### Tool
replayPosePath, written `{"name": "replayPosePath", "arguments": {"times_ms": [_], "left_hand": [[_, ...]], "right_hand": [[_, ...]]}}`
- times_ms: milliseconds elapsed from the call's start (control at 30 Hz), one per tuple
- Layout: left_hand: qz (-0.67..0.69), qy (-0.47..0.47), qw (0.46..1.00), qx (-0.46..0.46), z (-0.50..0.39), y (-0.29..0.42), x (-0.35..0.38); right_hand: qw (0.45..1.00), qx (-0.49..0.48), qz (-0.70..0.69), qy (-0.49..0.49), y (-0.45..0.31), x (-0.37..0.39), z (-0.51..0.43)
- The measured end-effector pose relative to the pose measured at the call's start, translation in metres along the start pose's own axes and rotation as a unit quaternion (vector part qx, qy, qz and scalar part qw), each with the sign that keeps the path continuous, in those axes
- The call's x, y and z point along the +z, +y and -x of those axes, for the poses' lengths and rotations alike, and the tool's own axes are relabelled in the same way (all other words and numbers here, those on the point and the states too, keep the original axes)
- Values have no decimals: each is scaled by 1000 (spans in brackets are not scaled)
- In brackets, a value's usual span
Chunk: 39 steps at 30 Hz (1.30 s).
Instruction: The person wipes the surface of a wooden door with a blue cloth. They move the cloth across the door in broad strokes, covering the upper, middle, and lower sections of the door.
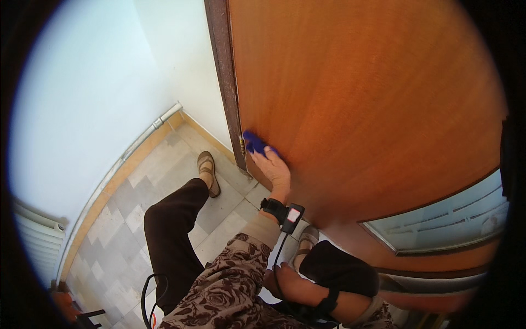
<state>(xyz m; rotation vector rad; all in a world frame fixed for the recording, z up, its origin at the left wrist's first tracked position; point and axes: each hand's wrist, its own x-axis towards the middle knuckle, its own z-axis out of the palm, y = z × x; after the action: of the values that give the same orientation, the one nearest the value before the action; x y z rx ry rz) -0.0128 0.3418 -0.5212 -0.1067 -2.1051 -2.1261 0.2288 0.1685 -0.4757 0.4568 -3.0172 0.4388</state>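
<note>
My left hand (273, 169) presses a dark blue cloth (257, 142) against the wooden door (353, 107). The cloth lies low on the door, just beside a metal hinge (242, 145) at the edge of the dark door frame (224, 74). Lower down, my right hand (283, 281) rests near my bent knee with its fingers curled. Whether anything lies inside those fingers is hidden. A black wrist strap with a small device (292, 218) sits on my left wrist, and its cable runs down past my right hand.
A pale pipe (139, 140) follows the foot of the white wall (90, 82) above the tiled floor (123, 222). To the far left is a white radiator (37, 242). The glazed panel (444, 222) of another wooden surface shows at right. Loose black cable (144, 290) hangs beside my leg.
</note>
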Motion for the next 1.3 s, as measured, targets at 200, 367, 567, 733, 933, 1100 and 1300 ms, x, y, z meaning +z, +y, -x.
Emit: {"name": "replayPosePath", "arguments": {"times_ms": [200, 367, 567, 733, 933, 1100, 1300], "left_hand": [[133, -41, 962, -234, -8, 19, -3], [157, -94, 965, 188, 28, 150, -7], [112, -67, 926, 353, 0, 142, -10], [42, -8, 991, 129, 4, 36, 3], [55, 30, 957, -282, 5, -58, 7], [154, -61, 950, -265, 19, 1, -6], [136, -103, 957, 233, 35, 154, -8]], "right_hand": [[998, 34, 6, -58, 1, -3, -5], [990, 34, -10, -136, 3, -13, -8], [986, 30, 109, -119, -7, -3, -5], [999, 5, 42, -11, -16, 17, -2], [1000, 2, 16, -23, -10, 2, -8], [981, 28, 42, -187, -7, -12, -14], [943, 13, -41, -331, -3, -35, -23]]}}
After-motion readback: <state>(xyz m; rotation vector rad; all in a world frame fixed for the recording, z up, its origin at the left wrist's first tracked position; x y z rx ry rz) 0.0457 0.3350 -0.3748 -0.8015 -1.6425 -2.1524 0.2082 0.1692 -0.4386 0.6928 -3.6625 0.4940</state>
